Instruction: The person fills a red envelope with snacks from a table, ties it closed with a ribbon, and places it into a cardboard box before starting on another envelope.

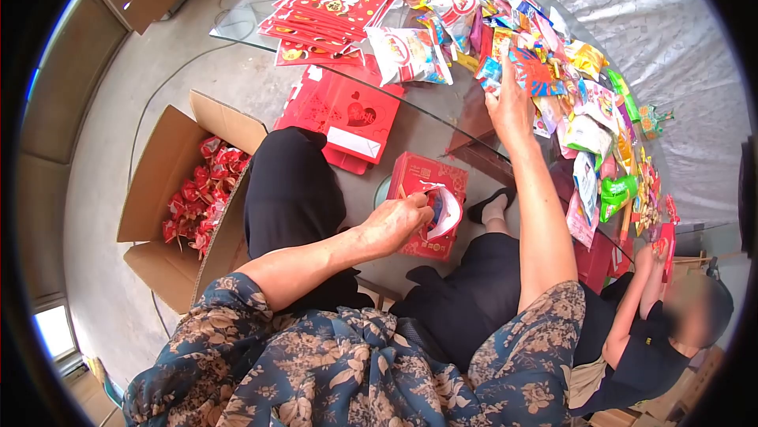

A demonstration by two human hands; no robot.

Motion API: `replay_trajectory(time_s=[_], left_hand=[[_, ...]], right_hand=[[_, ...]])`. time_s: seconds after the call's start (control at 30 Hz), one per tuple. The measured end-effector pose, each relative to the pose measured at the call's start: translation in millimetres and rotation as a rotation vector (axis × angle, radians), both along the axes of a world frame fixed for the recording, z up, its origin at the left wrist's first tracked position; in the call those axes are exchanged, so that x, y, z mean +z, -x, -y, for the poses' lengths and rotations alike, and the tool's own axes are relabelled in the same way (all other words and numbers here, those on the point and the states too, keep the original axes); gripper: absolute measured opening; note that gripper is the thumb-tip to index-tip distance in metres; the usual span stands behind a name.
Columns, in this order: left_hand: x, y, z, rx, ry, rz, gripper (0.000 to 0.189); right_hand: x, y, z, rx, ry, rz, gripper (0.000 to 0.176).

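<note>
My left hand (pixel 395 224) is closed on the rim of a red gift bag (pixel 452 211), held open over my lap. The bag's white inner wall shows, with something colourful inside that I cannot make out. My right hand (pixel 512 107) reaches over the glass table (pixel 442 103) to a heap of snack packets. Its thumb and fingers are closed around a small blue-and-white snack packet (pixel 489 71). Close beside the fingers lie a red-and-blue packet (pixel 535 71) and a larger white-and-red snack bag (pixel 407 56).
A stack of flat red gift bags (pixel 339 0) lies on the table's left. An open cardboard box (pixel 158 182) on the floor holds red wrapped pieces (pixel 205 190). Red boxes (pixel 359 115) sit below the glass. Another person (pixel 655 348) works at the right.
</note>
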State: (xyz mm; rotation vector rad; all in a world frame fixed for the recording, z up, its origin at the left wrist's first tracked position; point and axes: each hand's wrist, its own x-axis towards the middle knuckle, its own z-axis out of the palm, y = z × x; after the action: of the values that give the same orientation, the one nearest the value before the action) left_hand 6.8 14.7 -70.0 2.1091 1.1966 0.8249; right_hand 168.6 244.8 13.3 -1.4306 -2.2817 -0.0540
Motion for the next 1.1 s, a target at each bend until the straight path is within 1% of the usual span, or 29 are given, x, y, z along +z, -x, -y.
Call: replay_trajectory(time_s=[0.07, 0.17, 0.2, 0.3, 0.4, 0.5, 0.57, 0.67, 0.77, 0.8, 0.83, 0.9, 0.97, 1.03, 1.1], left_hand=[[1.6, -1.5, -0.1, -0.010, 0.010, -0.001, 0.007], [-3.2, -4.8, -2.4, -0.011, -0.004, -0.019, 0.008], [-2.5, -4.3, -2.6, -0.011, 0.001, -0.017, 0.009], [-1.2, -2.8, -1.6, -0.010, 0.010, -0.016, 0.009], [-1.9, -2.2, 0.1, -0.012, 0.001, -0.014, 0.009], [0.1, -4.2, -0.7, -0.025, -0.011, 0.017, 0.008], [1.4, -5.8, -0.9, -0.033, -0.017, 0.055, 0.006], [4.3, -4.6, 0.1, -0.009, 0.018, 0.075, 0.009], [-6.2, 2.7, -0.7, -0.123, 0.068, 0.309, 0.008], [-3.1, 3.1, 0.6, -0.051, -0.019, 0.128, 0.008], [-5.0, 1.9, 2.1, -0.023, -0.021, 0.095, 0.009], [-9.9, 3.0, 4.2, -0.016, -0.005, 0.102, 0.011], [-5.0, 2.3, 6.9, -0.025, -0.010, 0.115, 0.010], [-5.4, 1.8, 8.9, -0.048, -0.012, 0.098, 0.010], [-2.9, 0.4, 10.2, -0.049, -0.014, 0.094, 0.011]], right_hand=[[15.7, 2.2, -10.7, 0.035, 0.088, 0.033, 0.049], [13.9, 0.3, -33.8, 0.031, 0.218, 0.048, 0.047], [18.7, 4.7, -27.6, 0.008, 0.201, 0.025, 0.042], [0.4, -2.7, -21.8, 0.080, -0.108, -0.006, 0.033], [-4.9, -7.7, -3.7, -0.026, 0.087, -0.259, 0.029], [6.8, -13.7, 20.0, -0.063, 0.369, -0.635, 0.029], [11.2, -23.4, 30.4, -0.078, 0.433, -0.676, 0.027], [12.4, -42.0, 44.0, -0.073, 0.487, -0.760, 0.027], [18.2, -52.1, 83.1, 0.017, 0.560, -0.924, 0.022], [26.1, -50.7, 104.9, -0.051, 0.604, -0.843, 0.021], [23.7, -53.7, 123.0, -0.045, 0.643, -0.834, 0.019], [17.9, -53.0, 163.9, -0.022, 0.694, -0.822, 0.016], [1.3, -53.0, 194.3, -0.079, 0.715, -0.762, 0.013], [-13.5, -45.2, 215.7, -0.004, 0.562, -0.598, 0.018], [-25.3, -42.7, 216.3, 0.097, 0.436, -0.480, 0.026]])
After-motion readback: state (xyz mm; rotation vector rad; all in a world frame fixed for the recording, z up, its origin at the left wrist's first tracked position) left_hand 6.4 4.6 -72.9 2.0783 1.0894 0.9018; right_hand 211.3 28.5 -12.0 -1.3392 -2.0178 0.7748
